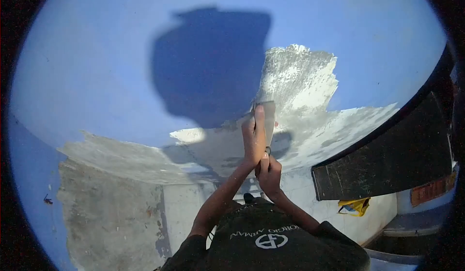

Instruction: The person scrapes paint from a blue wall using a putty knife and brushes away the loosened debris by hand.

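Note:
A paint scraper (271, 123) with a wide, flat metal blade is held up against a blue wall (106, 67). Its edge meets the border between the blue paint and a bare white-grey patch (300, 84). My right hand (269, 176) is closed around the lower end of the scraper, by a dark ring. Higher up, my left hand (254, 138) grips the blade's left side, with its thumb or a finger lying flat along the metal. The handle is mostly hidden by my hands.
A dark board (387, 154) juts in at the right. Beneath it hangs a yellow and blue item (357, 206). Bare grey plaster (111, 213) shows at lower left, and a brick-red panel (432, 188) at far right. My shadow (208, 67) falls across the wall.

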`<state>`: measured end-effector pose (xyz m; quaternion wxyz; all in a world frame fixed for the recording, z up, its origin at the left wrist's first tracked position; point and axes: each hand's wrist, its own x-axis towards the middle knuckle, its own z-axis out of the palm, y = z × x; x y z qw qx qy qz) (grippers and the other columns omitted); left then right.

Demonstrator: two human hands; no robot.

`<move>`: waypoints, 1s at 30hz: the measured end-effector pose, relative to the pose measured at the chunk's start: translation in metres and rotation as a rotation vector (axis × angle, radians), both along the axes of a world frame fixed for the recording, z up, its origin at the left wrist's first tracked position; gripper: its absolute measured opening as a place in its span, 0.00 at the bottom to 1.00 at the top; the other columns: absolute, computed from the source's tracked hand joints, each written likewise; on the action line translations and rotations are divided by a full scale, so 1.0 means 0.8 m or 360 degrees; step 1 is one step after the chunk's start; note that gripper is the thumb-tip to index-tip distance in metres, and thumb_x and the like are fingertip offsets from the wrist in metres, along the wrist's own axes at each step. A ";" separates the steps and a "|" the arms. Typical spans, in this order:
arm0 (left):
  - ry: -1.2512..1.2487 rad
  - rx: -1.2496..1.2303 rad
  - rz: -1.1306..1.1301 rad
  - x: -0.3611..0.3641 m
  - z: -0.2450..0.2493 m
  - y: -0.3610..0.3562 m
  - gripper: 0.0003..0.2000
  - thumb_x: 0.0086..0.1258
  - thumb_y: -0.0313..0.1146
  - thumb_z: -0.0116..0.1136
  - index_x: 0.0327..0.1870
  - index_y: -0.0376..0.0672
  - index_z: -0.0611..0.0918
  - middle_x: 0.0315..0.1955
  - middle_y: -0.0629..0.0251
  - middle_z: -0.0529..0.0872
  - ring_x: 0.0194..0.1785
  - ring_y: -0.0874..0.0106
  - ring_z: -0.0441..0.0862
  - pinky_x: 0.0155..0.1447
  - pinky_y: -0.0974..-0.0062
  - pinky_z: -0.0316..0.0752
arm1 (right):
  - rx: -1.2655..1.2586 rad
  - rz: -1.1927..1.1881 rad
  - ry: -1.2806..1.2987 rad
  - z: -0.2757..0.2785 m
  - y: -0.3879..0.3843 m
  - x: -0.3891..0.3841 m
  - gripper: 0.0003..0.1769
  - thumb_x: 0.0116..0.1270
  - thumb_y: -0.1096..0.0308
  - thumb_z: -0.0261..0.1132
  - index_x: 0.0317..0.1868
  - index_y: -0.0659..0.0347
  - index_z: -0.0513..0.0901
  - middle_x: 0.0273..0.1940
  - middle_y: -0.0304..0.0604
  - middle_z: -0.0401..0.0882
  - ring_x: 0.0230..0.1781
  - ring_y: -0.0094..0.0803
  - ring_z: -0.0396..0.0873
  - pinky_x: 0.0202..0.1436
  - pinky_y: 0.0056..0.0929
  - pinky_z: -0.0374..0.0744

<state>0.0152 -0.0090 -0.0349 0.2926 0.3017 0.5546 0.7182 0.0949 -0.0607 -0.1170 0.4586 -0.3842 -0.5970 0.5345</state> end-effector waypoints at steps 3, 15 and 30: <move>0.0081 -0.0218 -0.0211 -0.015 0.037 -0.012 0.28 0.75 0.54 0.41 0.27 0.40 0.84 0.16 0.75 0.74 0.20 0.83 0.66 0.27 0.80 0.62 | -0.0014 -0.0027 -0.0004 0.009 -0.005 -0.007 0.21 0.74 0.61 0.48 0.27 0.67 0.73 0.16 0.42 0.70 0.18 0.24 0.68 0.25 0.31 0.69; 0.0203 -0.0132 -0.0166 -0.021 0.004 -0.007 0.30 0.74 0.55 0.42 0.24 0.36 0.84 0.13 0.71 0.77 0.18 0.83 0.68 0.23 0.78 0.60 | 0.0176 -0.0005 0.0067 0.007 0.002 -0.008 0.22 0.76 0.62 0.48 0.23 0.65 0.69 0.15 0.37 0.66 0.16 0.21 0.64 0.19 0.28 0.64; 0.0268 -0.0080 -0.0010 -0.012 0.004 -0.004 0.29 0.74 0.56 0.44 0.26 0.39 0.84 0.14 0.74 0.73 0.19 0.83 0.68 0.25 0.79 0.61 | 0.0305 -0.0133 0.0087 -0.005 0.003 -0.015 0.25 0.77 0.58 0.45 0.21 0.61 0.67 0.13 0.33 0.64 0.12 0.18 0.61 0.15 0.22 0.60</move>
